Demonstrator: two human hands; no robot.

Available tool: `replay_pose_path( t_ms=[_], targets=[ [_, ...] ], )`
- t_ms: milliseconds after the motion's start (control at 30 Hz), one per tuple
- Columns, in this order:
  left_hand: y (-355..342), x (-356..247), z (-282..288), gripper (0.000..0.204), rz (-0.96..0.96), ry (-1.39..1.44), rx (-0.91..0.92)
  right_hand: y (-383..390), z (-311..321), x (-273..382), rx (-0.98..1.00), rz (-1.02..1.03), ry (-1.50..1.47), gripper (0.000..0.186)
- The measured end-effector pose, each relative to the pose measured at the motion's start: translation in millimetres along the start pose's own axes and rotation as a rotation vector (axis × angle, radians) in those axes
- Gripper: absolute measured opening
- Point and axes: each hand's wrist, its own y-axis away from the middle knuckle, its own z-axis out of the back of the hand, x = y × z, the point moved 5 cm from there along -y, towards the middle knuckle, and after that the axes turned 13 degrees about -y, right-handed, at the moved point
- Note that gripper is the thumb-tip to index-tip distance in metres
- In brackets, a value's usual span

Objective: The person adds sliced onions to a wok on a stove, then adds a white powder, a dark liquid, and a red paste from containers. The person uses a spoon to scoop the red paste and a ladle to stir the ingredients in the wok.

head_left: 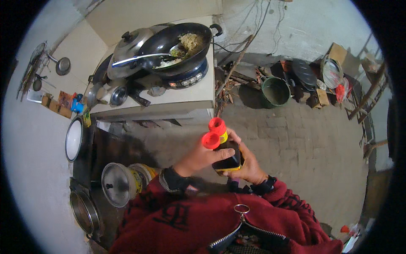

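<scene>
In front of my chest I hold a dark sauce bottle [231, 163] with a red cap [217, 124] and yellow on its neck and lower edge. The bottle is tilted away from me. A second round red piece [210, 140] sits beside the cap; it looks like a flipped-open lid. My left hand [202, 156] is closed around the bottle from the left, its thumb across the dark side. From the right, my right hand [250, 167] grips the bottle's lower part. Beyond them, on the counter, a black wok [154, 46] holds noodle-like food [191, 42] and a long-handled spatula [141, 58].
The wok rests on an induction cooker [186, 78] on the white counter [192, 96]. A lidded pot, a metal bowl [119, 95] and a cleaver handle [141, 100] are nearby. Lidded containers [116, 185] stand low at my left. A green bucket [275, 91] and firewood line the far wall.
</scene>
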Motion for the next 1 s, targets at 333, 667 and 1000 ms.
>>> replay_pose_path(
  t_ms=[333,667,1000],
  targets=[
    [-30,24,90,0.062,-0.098,-0.005,-0.086,-97,29,32,0.034,-0.167,0.015,0.081],
    [-92,28,145,0.067,-0.125,-0.074,0.051,-177,53,62,0.011,-0.236,0.162,0.083],
    [-140,-5,175,0.064,0.106,-0.210,0.003,-264,110,99,0.232,-0.267,0.177,0.078]
  ],
)
